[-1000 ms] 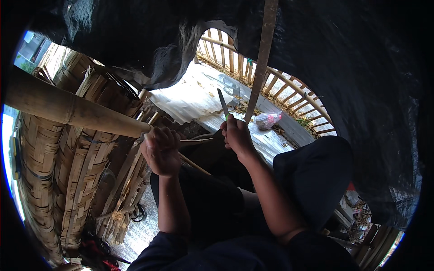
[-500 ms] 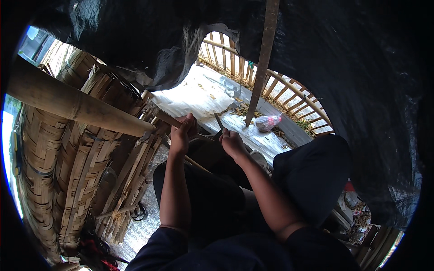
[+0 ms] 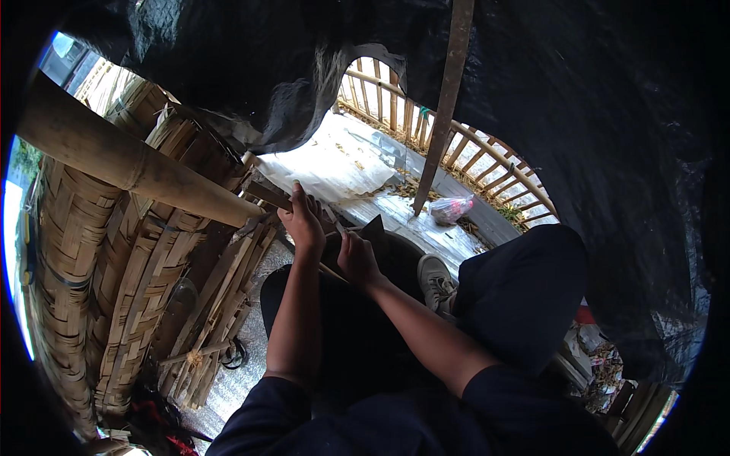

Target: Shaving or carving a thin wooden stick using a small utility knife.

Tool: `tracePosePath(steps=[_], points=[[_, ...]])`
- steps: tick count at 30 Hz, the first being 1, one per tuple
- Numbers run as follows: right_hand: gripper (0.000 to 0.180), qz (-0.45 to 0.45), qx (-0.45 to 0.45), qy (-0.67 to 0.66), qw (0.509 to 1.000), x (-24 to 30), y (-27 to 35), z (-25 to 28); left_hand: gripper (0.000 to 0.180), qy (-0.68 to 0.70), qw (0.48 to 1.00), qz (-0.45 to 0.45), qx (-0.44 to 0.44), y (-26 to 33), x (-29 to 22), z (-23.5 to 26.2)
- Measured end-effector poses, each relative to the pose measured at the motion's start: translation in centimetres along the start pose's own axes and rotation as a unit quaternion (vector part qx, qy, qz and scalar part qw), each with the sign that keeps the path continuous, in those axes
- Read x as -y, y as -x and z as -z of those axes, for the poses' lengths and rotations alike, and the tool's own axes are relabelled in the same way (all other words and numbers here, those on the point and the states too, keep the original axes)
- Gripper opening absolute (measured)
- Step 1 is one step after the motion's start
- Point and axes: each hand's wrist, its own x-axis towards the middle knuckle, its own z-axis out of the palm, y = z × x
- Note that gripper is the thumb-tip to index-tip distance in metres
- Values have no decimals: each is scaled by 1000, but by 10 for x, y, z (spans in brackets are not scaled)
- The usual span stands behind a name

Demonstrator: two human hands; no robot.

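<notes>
My left hand [image 3: 304, 224] is closed around a flat brown bamboo strip [image 3: 268, 194], its thumb pointing up. The strip runs from the fist toward the far left, close to the end of a thick bamboo pole. Close by on the right, my right hand [image 3: 359, 258] grips a knife whose narrow pale blade [image 3: 331, 217] points up and left, near my left fingers. The handle is mostly hidden in the fist. Just beyond that hand a dark pointed piece [image 3: 374, 227] stands out; its kind cannot be made out. Both hands are above my dark-trousered lap.
The thick bamboo pole [image 3: 137, 163] crosses from the left, over woven bamboo panels [image 3: 72, 258] and split strips [image 3: 228, 311]. Black sheeting [image 3: 578, 99] hangs around. An upright brown bar [image 3: 445, 106], a plastic bag [image 3: 450, 210] and a bamboo fence [image 3: 487, 152] lie ahead. My shoe [image 3: 435, 280] shows below.
My right hand has moved left and slightly nearer to me, bringing the knife blade beside my left hand. The shoe and dark pointed piece show more plainly.
</notes>
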Motion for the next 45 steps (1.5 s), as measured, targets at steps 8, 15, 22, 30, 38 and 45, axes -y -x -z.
tracePosePath(steps=[8, 15, 22, 30, 38, 45], points=[[39, 112, 61, -58, 990, 43, -4, 34, 42, -7, 1000, -15, 6, 15, -1, 3], [31, -29, 114, 25, 993, 31, -14, 31, 44, -38, 999, -17, 9, 10, -1, -7], [18, -48, 65, -57, 995, -14, -8, 21, 41, -2, 1000, -6, -5, 2, 3, -11], [32, -33, 58, -16, 998, -11, -3, 30, 43, -25, 998, 0, 51, 16, 0, -19], [31, 46, 108, -53, 992, 39, -22, 48, 40, -38, 999, 6, 36, 10, -8, -19], [35, -86, 109, 35, 990, -22, -4, 25, 40, -27, 998, 23, 59, 3, 4, -12]])
